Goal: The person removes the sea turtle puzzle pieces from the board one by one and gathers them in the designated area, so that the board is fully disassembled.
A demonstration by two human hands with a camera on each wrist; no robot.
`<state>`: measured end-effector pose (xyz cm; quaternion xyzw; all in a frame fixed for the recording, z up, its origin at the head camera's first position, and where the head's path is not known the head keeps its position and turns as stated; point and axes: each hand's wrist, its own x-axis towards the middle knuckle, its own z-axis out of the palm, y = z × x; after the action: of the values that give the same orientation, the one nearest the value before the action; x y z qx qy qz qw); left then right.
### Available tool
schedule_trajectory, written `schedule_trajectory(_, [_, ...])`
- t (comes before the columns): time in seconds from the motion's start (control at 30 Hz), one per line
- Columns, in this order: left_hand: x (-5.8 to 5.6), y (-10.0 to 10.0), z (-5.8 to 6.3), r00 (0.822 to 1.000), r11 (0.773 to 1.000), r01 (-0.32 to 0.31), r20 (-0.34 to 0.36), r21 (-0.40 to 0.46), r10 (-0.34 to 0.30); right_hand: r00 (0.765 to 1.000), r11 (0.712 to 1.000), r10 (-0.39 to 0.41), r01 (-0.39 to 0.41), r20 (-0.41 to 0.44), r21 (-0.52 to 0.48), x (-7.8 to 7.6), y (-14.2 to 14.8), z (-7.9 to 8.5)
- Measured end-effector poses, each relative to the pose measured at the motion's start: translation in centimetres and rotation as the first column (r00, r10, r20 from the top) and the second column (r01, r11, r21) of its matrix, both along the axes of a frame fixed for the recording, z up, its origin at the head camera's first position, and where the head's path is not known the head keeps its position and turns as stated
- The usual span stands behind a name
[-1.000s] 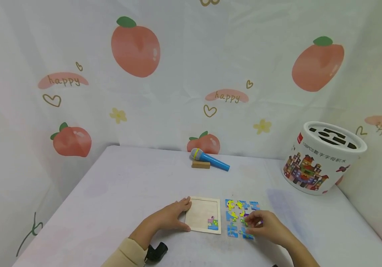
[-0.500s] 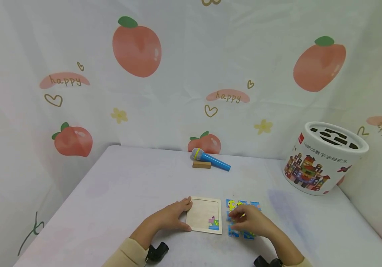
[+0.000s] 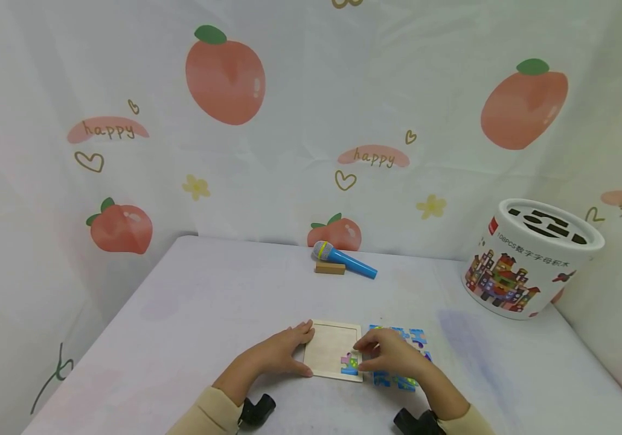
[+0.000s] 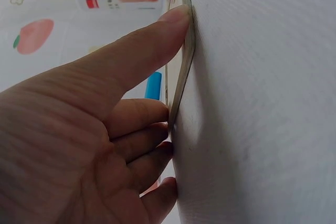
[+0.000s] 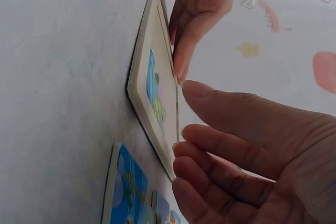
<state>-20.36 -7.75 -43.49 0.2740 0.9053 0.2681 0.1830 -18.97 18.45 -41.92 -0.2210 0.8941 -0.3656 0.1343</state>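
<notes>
A square wooden puzzle tray lies on the table, mostly bare inside. In its near right corner sits a small blue, green and pink jigsaw section. My left hand holds the tray's left side, thumb at the near corner and fingers toward the far one. Over the tray's right edge hovers my right hand, thumb and fingers bent but apart. Nothing shows between those fingertips in the right wrist view. Loose blue jigsaw pieces lie right of the tray, partly hidden under the right hand.
At the back of the table are a blue toy microphone and a small wooden block. A large white printed bucket stands at the back right. A fruit-print cloth hangs behind the table.
My right hand has moved left from the loose pieces to the tray's right edge. The left hand and tray have stayed in place.
</notes>
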Motion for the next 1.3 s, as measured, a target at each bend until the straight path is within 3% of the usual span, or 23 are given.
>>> schedule_trajectory(0.43, [-0.1,0.0,0.0,1.0,1.0,-0.004,0.009,0.004,0.004,0.997,1.0,-0.012,0.01,0.071,0.021,-0.5,-1.9,0.1])
schedule_trajectory(0.8, [-0.1,0.1,0.0,1.0,1.0,-0.01,0.007,0.001,0.01,0.997,0.999,-0.037,0.035,0.065,0.029,-0.7,-2.1,-0.2])
schedule_trajectory(1.3, [-0.1,0.0,0.0,1.0,1.0,0.002,0.002,0.001,-0.002,0.995,0.996,-0.015,0.023,0.095,-0.083,-0.5,-1.7,-0.7])
